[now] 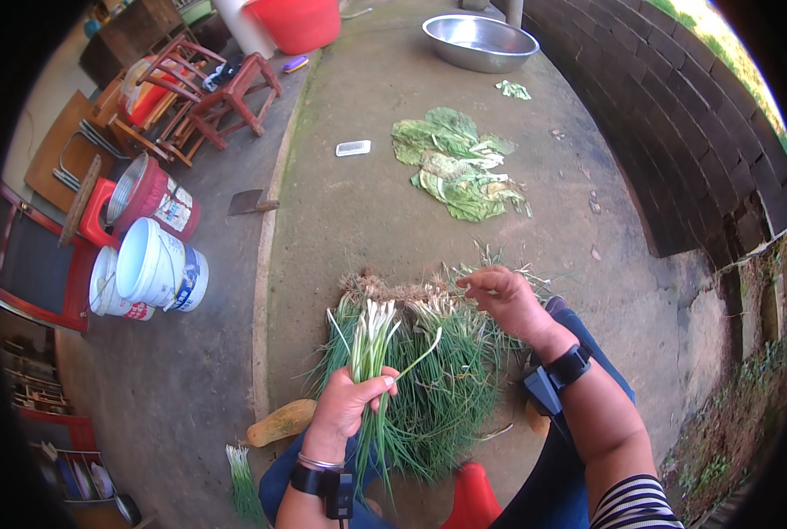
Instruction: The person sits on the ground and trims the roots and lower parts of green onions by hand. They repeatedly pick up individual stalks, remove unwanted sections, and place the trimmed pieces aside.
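Observation:
A bunch of cleaned scallions (375, 330), white ends pointing away from me, is gripped in my left hand (357, 397). One stalk sticks out of the bunch to the right. Beneath it on the concrete lies a big pile of scallions (443, 377), with dry, tangled roots (393, 289) along its far side. My right hand (502, 297) hovers over the pile's far right part, fingers bent and slightly apart, with nothing visible in them. A smaller bundle of white-ended scallions (243, 483) rests on the ground at the lower left.
Wilted cabbage leaves (463, 165) lie ahead, beyond them a steel basin (481, 43). A white grater (353, 148) and a cleaver (251, 202) are left of centre. Buckets (162, 264) and a wooden chair (235, 92) stand left. A squash (281, 423) lies beside my left leg; a block wall (658, 119) runs right.

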`<state>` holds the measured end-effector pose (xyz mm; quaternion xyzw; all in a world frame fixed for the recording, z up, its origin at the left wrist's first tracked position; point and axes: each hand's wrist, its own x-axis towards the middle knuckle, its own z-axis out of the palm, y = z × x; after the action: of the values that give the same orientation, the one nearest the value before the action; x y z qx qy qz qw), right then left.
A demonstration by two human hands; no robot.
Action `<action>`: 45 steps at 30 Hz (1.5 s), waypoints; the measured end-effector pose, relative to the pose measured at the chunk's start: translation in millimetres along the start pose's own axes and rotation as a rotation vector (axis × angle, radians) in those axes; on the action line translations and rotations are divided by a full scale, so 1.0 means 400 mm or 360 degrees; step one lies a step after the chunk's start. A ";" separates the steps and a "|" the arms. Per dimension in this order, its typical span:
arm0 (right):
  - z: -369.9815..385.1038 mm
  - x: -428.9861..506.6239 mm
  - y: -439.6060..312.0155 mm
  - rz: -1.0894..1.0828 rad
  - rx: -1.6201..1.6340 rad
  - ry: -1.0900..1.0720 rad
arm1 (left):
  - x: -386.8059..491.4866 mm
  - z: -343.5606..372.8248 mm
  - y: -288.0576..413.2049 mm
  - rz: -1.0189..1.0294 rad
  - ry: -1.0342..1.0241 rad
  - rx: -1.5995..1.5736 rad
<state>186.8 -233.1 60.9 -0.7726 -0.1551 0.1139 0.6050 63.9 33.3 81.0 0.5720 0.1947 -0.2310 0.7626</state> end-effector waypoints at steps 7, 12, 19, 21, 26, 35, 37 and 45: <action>0.051 -0.026 -0.012 -0.0630 -0.0382 -0.0405 | 0.001 0.003 -0.002 -0.0015 0.0016 0.0072; 0.057 -0.019 -0.008 -0.0658 -0.0474 -0.0406 | -0.003 0.002 0.003 -0.0016 0.0021 0.0078; 0.098 -0.017 0.006 -0.0660 -0.0581 -0.0282 | -0.010 0.003 -0.009 -0.0006 -0.0004 0.0235; 0.112 -0.011 0.018 -0.0479 -0.0687 -0.0094 | -0.010 -0.010 -0.011 0.0040 0.0049 0.0199; 0.092 0.025 0.103 0.0323 -0.0994 0.0051 | -0.019 -0.048 -0.022 0.0192 0.0164 0.0014; 0.278 -0.054 0.370 0.0384 -0.1181 -0.0653 | -0.046 -0.111 -0.043 0.0236 0.0519 -0.0001; 0.334 -0.084 0.388 0.0362 -0.1070 -0.0529 | -0.053 -0.113 -0.041 0.0340 0.0550 -0.0050; 0.408 -0.170 0.405 0.0255 -0.1056 -0.0435 | -0.066 -0.123 -0.031 0.0343 0.0537 -0.0089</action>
<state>81.0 -147.7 -136.4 -0.9141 -0.2021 0.2066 0.2843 33.6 81.3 72.8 0.5987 0.2636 -0.0435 0.7551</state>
